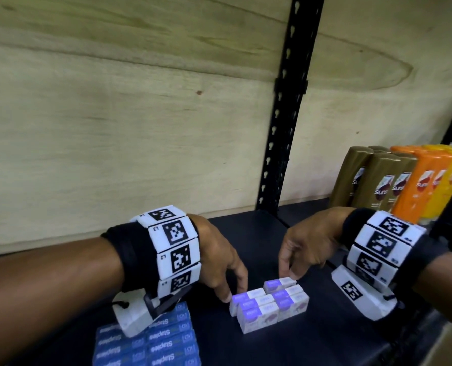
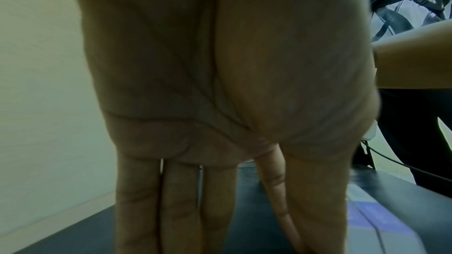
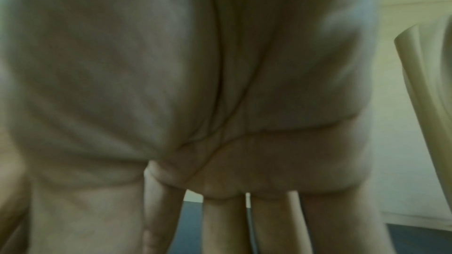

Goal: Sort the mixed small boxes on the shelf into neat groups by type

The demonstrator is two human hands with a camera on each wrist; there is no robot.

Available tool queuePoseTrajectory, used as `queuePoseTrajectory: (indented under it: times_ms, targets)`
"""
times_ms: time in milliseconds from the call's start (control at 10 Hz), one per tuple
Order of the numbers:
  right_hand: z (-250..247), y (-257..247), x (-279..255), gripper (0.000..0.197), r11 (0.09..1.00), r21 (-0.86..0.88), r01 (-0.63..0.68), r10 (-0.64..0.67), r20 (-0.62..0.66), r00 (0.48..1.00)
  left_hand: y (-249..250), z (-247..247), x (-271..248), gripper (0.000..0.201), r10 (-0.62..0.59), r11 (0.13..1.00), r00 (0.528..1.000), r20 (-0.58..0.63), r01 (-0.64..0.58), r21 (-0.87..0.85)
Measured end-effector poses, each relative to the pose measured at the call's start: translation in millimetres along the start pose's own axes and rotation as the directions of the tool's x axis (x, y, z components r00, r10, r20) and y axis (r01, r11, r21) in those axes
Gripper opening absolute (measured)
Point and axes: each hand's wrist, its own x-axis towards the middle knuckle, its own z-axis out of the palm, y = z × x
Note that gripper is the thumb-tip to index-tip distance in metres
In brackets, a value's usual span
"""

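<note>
Several white-and-purple boxes (image 1: 269,303) sit packed in a tight block on the dark shelf (image 1: 325,339). My left hand (image 1: 232,294) points straight down, its fingertips touching the block's left side. In the left wrist view the left hand (image 2: 220,219) shows straight fingers beside a purple-topped box (image 2: 381,225). My right hand (image 1: 289,274) reaches down with straight fingers, the tips on the rear box (image 1: 280,282). The right wrist view shows those fingers (image 3: 227,229) hanging straight; their tips are out of frame. Blue staples boxes (image 1: 153,339) lie grouped at the front left, partly under my left wrist.
Brown shampoo bottles (image 1: 372,180) and orange ones (image 1: 420,186) stand at the back right. A black slotted upright (image 1: 285,128) rises behind the boxes against the plywood back wall (image 1: 114,114). Bare shelf shows right of the block.
</note>
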Motion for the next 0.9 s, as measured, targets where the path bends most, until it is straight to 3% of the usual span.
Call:
queuePoseTrajectory:
  times_ms: [600, 900]
  targets:
    - [3.5, 7.2, 3.0, 0.016, 0.998, -0.014, 0.065, -0.065, -0.018, 0.998, 3.3, -1.8, 4.7, 0.036, -0.009, 1.0, 1.0, -0.019, 0.009, 0.018]
    - [3.3, 5.2, 4.1, 0.014, 0.997, 0.073, 0.007, -0.004, -0.048, 0.999, 2.4, 1.0, 3.5, 0.037, -0.009, 1.0, 1.0, -0.023, 0.009, -0.001]
